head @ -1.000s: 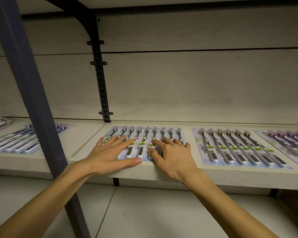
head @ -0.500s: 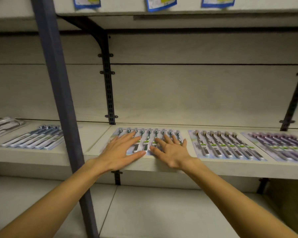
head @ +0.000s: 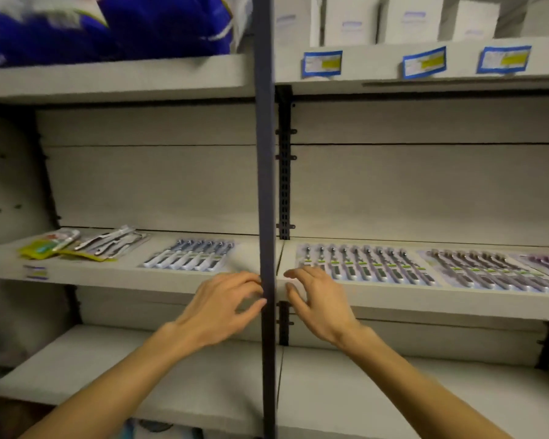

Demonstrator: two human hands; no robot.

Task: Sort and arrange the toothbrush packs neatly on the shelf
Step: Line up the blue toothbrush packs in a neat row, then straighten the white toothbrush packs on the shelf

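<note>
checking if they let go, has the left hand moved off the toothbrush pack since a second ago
Yes. The left hand has come off the toothbrush pack and back toward the person; it now hovers in front of the shelf edge, left of the dark upright post.

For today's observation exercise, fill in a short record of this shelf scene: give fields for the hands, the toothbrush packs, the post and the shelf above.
left hand: relaxed, holding nothing, in front of the shelf edge beside the post
right hand: relaxed, empty, fingertips near the closest pack
toothbrush packs: one left of the post; a row right of it, all lying flat
loose packs: untidy heap at the far left of the shelf
post: dark upright between the hands
upper shelf: three blue-edged labels, white boxes above
</note>
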